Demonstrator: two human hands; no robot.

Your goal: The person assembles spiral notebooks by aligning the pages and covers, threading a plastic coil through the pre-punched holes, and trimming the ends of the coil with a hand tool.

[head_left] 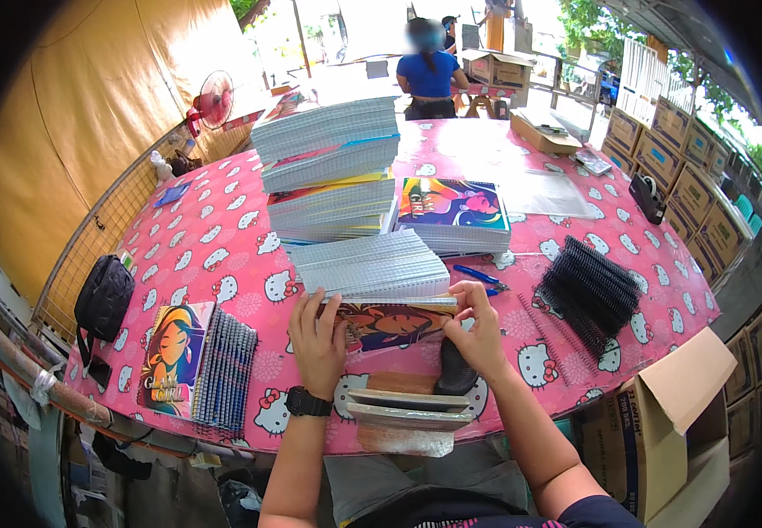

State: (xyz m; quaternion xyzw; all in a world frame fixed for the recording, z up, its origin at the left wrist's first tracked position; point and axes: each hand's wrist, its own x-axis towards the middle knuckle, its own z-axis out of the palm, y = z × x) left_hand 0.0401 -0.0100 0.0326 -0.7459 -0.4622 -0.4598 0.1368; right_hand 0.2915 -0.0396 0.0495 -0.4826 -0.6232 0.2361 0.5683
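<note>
A notebook (390,327) with a colourful illustrated cover is tilted up on its edge in front of me. My left hand (318,341) grips its left end, fingers laid over the top edge. At the right end, my right hand (478,333) pinches the notebook near its corner. Directly behind it leans a stack of gridded page blocks (368,264). Near my right wrist lies a dark rounded object (457,368), its kind unclear. Closer to me is a wooden block stand (409,412) with upright slats. Blue-handled pliers (479,279) lie beyond my right hand.
Black spiral binding coils (588,295) are piled at right. Coil-bound notebooks (223,374) stand left, near a black bag (104,301). Tall page stacks (328,145) rise behind, beside more covered notebooks (451,207). An open carton (663,431) adjoins the table's right edge. A person (431,75) stands beyond.
</note>
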